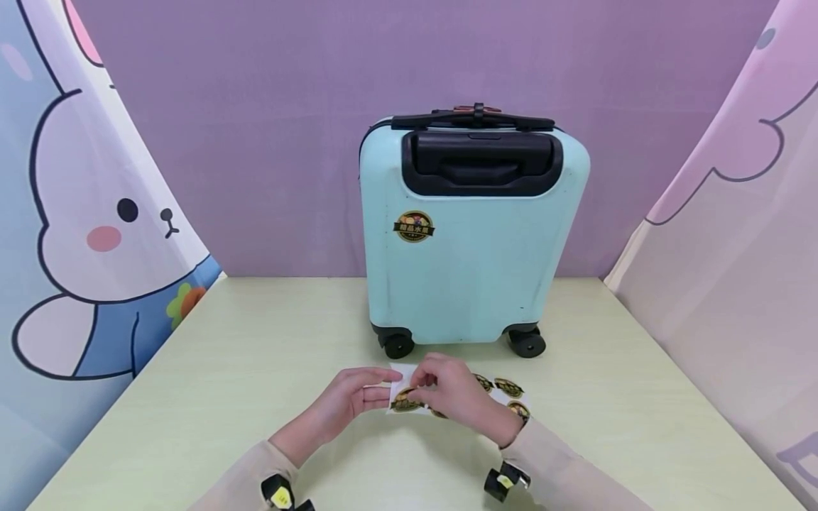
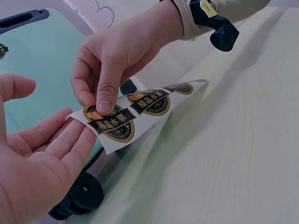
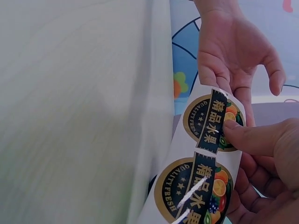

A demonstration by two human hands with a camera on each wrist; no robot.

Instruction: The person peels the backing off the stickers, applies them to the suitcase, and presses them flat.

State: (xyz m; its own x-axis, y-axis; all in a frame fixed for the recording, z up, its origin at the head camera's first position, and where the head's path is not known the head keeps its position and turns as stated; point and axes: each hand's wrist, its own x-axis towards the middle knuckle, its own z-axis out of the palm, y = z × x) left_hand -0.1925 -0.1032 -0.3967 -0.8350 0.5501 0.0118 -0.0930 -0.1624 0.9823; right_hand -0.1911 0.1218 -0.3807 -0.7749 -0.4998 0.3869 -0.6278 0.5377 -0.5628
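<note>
Above the tabletop, a white strip of round black-and-gold fruit stickers (image 2: pixel 153 103) stretches between the two hands. My right hand (image 1: pixel 455 392) pinches it near the end, its thumb on the end sticker (image 3: pixel 205 122) and its fingers behind the sheet. My left hand (image 1: pixel 350 394) reaches from the left with straight fingers under the strip's end, its thumb raised apart from the sheet in the left wrist view. Behind the hands stands a light-blue suitcase (image 1: pixel 469 270), upright on black wheels. One matching sticker (image 1: pixel 414 227) is on its upper left front.
The suitcase rests toward the back of a pale wooden table (image 1: pixel 281 319). A purple backdrop (image 1: pixel 255 142) hangs behind it. Cartoon-printed cloths, one with a rabbit (image 1: pixel 96 213), line the left and right sides. Each sleeve carries a black wrist device (image 1: pixel 279 491).
</note>
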